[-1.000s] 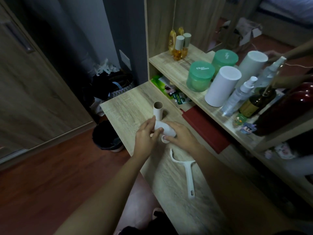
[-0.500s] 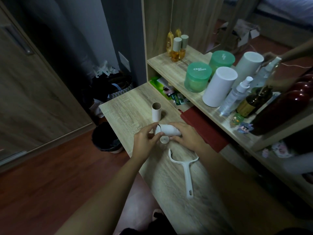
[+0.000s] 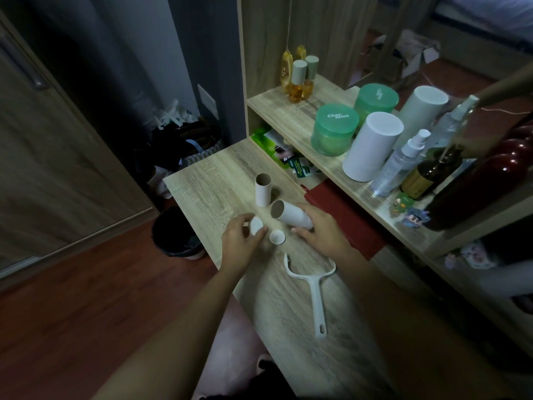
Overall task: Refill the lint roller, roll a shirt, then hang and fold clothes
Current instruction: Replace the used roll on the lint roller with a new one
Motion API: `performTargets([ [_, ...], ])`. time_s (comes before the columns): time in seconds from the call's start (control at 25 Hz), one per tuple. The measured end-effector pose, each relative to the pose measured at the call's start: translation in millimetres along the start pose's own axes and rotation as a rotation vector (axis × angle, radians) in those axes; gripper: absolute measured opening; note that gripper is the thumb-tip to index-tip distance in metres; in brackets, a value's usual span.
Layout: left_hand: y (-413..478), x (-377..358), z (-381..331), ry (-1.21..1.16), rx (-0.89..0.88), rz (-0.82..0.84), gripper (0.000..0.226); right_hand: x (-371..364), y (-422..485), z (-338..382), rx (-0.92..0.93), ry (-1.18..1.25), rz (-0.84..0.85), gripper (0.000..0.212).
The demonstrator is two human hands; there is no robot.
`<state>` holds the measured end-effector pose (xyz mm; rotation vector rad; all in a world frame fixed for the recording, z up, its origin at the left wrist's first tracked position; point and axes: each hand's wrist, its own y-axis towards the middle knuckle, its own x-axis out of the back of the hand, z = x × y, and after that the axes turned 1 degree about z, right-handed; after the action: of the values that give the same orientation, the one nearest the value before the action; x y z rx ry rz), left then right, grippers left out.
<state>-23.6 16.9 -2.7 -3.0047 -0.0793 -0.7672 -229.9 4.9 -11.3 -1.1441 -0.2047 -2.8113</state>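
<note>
Nearest, below the hands, a white plastic lint roller handle (image 3: 315,287) lies flat on the pale wood-grain worktop (image 3: 207,192), forked end toward the hands, touched by neither.

The left hand (image 3: 240,241) is palm-down, fingers curled, pinching a small white round cap (image 3: 256,225). The right hand (image 3: 321,230) is wrapped round a white paper refill roll (image 3: 291,216), held tilted with its open end toward the left hand. The hands are apart. Between them a second white cap (image 3: 277,236) sits on the worktop.

The right hand hides the roll's far end. Whether the roll touches the worktop cannot be told.

Just beyond the roll a bare brown cardboard tube (image 3: 263,189) stands upright. Right of the right hand lies a dark red flat pad (image 3: 354,220). Beyond it is a wooden shelf (image 3: 277,108) carrying bottles and jars. Left of the left hand, a black bin (image 3: 176,235) stands on the red-brown floor (image 3: 86,298).
</note>
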Motion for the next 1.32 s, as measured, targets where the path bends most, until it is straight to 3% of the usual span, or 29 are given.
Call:
performTargets([
  [0.12, 0.9, -14.0, 24.3, 0.322, -0.017, 0.191, 0.045, 2.1, -0.5, -2.0, -0.017, 0.016, -0.021, 0.052],
  [0.24, -0.9, -25.4, 45.8, 0.400, 0.008, 0.270, 0.046, 2.7, 0.3, -5.7, -0.027, 0.036, -0.031, 0.049],
  [0.36, -4.4, -26.7, 54.2, 0.413, 0.015, 0.306, 0.060, 0.8, 2.9, -8.0, -0.041, 0.035, -0.045, 0.050],
  [0.48, -7.5, -16.6, 47.8, 0.298, 0.003, 0.214, 0.082, -6.6, 8.9, 4.9, -0.045, 0.063, -0.073, 0.046],
  [0.72, 42.5, 54.9, 57.1, 0.130, 0.042, -0.039, 0.078, -62.3, 47.4, 74.9, -0.028, 0.132, -0.091, 0.044],
  [0.92, 123.4, 159.5, 122.7, 0.207, 0.123, -0.105, 0.063, -164.7, 106.5, 152.7, -0.045, 0.182, -0.038, 0.040],
  [1.08, 177.9, 226.0, 203.3, 0.301, 0.177, -0.046, 0.062, -263.5, 150.5, 190.1, -0.123, 0.190, 0.040, 0.050],
  [1.24, 237.7, 267.1, 299.3, 0.366, 0.292, 0.027, 0.056, -372.2, 185.9, 170.7, -0.312, 0.147, 0.223, 0.058],
  [1.32, 294.7, 252.0, 397.4, 0.391, 0.338, 0.064, 0.056, -464.0, 227.0, 112.8, -0.427, 0.167, 0.310, 0.063],
])
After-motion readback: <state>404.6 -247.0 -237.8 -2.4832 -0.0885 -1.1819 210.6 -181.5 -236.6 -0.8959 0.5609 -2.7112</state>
